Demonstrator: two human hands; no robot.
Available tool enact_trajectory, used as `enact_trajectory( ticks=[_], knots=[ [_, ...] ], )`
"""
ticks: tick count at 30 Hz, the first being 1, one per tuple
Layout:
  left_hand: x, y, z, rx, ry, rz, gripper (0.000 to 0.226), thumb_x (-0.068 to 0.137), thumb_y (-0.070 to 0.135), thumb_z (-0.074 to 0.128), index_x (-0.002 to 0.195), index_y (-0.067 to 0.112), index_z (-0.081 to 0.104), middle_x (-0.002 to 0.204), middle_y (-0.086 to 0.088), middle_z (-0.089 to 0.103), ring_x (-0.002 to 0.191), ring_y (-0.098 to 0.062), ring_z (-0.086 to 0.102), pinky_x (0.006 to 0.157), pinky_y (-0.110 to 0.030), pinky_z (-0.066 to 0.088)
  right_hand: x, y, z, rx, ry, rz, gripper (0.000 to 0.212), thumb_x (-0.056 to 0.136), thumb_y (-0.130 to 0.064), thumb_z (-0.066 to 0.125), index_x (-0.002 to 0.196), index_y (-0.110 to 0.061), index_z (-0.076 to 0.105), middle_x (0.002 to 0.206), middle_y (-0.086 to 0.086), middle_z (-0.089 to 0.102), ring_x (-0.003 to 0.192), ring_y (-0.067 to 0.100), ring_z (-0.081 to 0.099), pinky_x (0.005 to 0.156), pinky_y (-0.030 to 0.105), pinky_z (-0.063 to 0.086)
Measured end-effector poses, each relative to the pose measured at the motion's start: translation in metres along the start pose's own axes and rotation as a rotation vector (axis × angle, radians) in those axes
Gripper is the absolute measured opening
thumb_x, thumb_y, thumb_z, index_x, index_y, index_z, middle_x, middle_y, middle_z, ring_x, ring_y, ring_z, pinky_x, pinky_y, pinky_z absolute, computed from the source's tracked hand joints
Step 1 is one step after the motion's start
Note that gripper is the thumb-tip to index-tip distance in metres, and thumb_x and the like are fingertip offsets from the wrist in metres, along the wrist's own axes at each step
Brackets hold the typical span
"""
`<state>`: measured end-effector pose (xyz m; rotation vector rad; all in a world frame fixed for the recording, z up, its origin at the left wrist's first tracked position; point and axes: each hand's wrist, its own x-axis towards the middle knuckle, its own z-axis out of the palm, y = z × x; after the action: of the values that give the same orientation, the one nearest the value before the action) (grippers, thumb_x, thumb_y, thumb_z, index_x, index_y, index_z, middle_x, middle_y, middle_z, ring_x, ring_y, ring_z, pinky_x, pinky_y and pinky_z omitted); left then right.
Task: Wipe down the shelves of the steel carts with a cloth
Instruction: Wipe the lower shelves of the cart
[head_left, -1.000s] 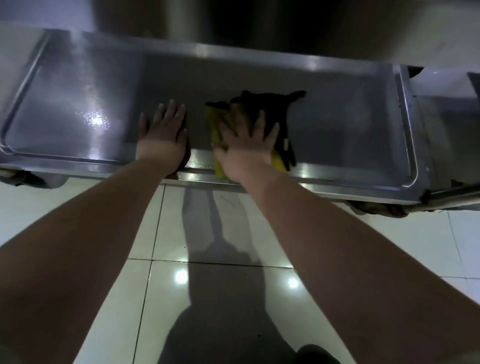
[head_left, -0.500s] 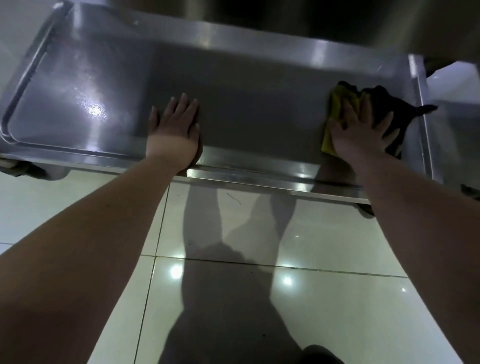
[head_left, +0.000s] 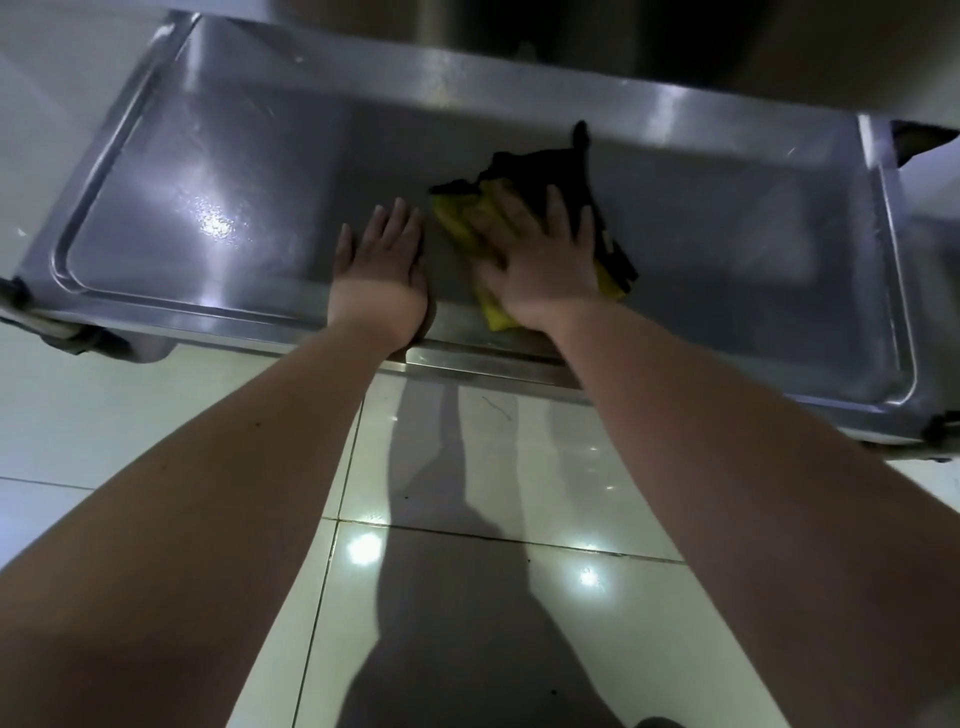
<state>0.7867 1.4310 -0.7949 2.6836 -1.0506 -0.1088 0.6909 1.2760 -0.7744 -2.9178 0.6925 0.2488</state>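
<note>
Head camera looks down on the steel cart shelf (head_left: 234, 171), with glare toward its 9 o'clock end. The left hand (head_left: 382, 280) lies flat on the shelf's near edge, fingers straight. Just at its 3 o'clock, the right hand (head_left: 540, 265) presses spread, straight fingers onto the yellow-and-black cloth (head_left: 535, 169) at mid-shelf.

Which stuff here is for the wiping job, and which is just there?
For the job: cloth, pressed under the right hand; steel shelf; left hand resting flat on it.
Just there: tiled floor; cart wheel.
</note>
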Motion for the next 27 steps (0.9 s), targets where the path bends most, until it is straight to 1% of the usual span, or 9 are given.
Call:
enact_trajectory(
  ticks=[6,8,10,13,16,19,21,24,27],
  knots=[
    [-0.003,0.005,0.001,0.001,0.028,-0.019,0.056,0.098,0.022,0.034,0.153,0.018,0.025,0.162,-0.001,0.017,0.149,-0.019,0.012,0.12,-0.044,0.003,-0.018,0.14,-0.014,0.084,0.005,0.609,0.061,0.094,-0.066,0.02,0.151,-0.049,0.007,0.163,-0.013,-0.008,0.145,0.045,-0.016,0.114,0.062,-0.011],
    [-0.005,0.008,0.002,-0.001,0.036,-0.018,0.056,0.097,0.022,0.033,0.153,0.018,0.025,0.162,0.0,0.017,0.149,-0.019,0.012,0.12,-0.044,0.003,-0.029,0.155,-0.019,0.173,-0.007,0.793,0.061,0.092,-0.067,0.023,0.149,-0.052,0.009,0.162,-0.013,-0.01,0.144,0.047,-0.016,0.113,0.062,-0.012],
    [-0.007,0.007,0.002,0.001,0.023,-0.018,0.055,0.098,0.022,0.032,0.153,0.018,0.024,0.162,0.0,0.016,0.149,-0.019,0.011,0.12,-0.043,0.002,-0.027,0.142,-0.023,0.244,-0.027,0.861,0.059,0.093,-0.062,0.025,0.149,-0.053,0.01,0.162,-0.012,-0.011,0.144,0.046,-0.015,0.112,0.064,-0.012],
    [-0.007,0.004,0.0,-0.005,0.019,-0.018,0.055,0.099,0.021,0.032,0.153,0.018,0.024,0.162,0.0,0.016,0.149,-0.019,0.01,0.121,-0.042,0.001,-0.002,0.093,-0.022,0.198,-0.029,0.717,0.055,0.098,-0.055,0.023,0.151,-0.049,0.011,0.163,-0.011,-0.009,0.146,0.043,-0.013,0.113,0.064,-0.009],
    [-0.007,0.001,-0.001,-0.058,0.033,-0.032,0.055,0.099,0.02,0.032,0.153,0.018,0.024,0.162,0.0,0.016,0.15,-0.018,0.009,0.121,-0.041,-0.001,0.019,0.017,-0.015,0.11,-0.04,0.408,0.053,0.1,-0.055,0.019,0.151,-0.049,0.006,0.163,-0.011,-0.009,0.146,0.041,-0.013,0.113,0.063,-0.008],
    [-0.008,-0.005,-0.005,-0.184,0.099,-0.12,0.053,0.102,0.022,0.029,0.154,0.017,0.022,0.162,-0.001,0.015,0.15,-0.018,0.007,0.121,-0.04,-0.003,0.017,-0.061,-0.002,0.016,-0.035,0.095,0.051,0.1,-0.051,0.019,0.15,-0.051,0.005,0.162,-0.013,-0.009,0.146,0.041,-0.013,0.114,0.062,-0.006],
    [-0.009,-0.009,-0.007,-0.332,0.168,-0.173,0.052,0.101,0.022,0.028,0.153,0.014,0.023,0.162,-0.005,0.016,0.15,-0.02,0.008,0.122,-0.042,0.002,0.007,-0.091,0.004,-0.019,-0.055,-0.045,0.051,0.101,-0.048,0.021,0.151,-0.049,0.007,0.162,-0.016,-0.01,0.147,0.038,-0.014,0.116,0.059,-0.006],
    [-0.013,-0.01,-0.012,-0.467,0.189,-0.198,0.053,0.101,0.03,0.026,0.152,0.015,0.027,0.161,-0.008,0.018,0.15,-0.021,0.008,0.121,-0.044,0.01,0.002,-0.08,-0.011,0.27,-0.121,-0.169,0.05,0.102,-0.038,0.028,0.151,-0.044,0.02,0.162,-0.016,0.001,0.149,0.032,-0.011,0.119,0.052,-0.005],
    [-0.018,-0.005,-0.018,-0.253,0.157,-0.105,0.053,0.1,0.036,0.028,0.151,0.023,0.029,0.162,-0.007,0.015,0.15,-0.024,0.005,0.121,-0.047,-0.001,-0.004,-0.033,-0.024,0.42,-0.026,-0.196,0.05,0.101,-0.033,0.031,0.151,-0.036,0.027,0.163,-0.006,0.012,0.149,0.033,0.0,0.121,0.051,0.003]
  ],
)
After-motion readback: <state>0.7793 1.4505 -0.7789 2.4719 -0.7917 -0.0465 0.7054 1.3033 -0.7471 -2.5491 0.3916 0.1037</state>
